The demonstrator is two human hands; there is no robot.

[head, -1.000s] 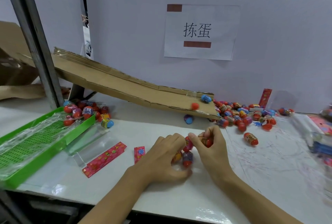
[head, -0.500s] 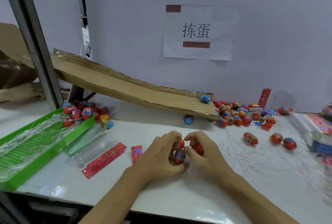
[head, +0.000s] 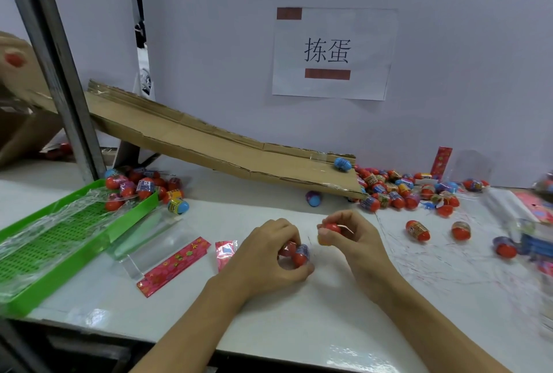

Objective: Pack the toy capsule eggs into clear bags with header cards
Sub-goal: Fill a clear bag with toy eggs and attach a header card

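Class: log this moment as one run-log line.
left hand: holds eggs | right hand: pinches red egg | clear bag: untouched

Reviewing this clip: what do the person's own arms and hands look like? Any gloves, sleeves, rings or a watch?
Both are bare. The left hand and right hand wear no gloves, and no rings show on the visible fingers. Both forearms are uncovered up to the bottom edge of the frame, with no sleeve, cuff, watch or wristband in view. No markings or tape are visible on them.

Head view, close, angled down, edges blurred
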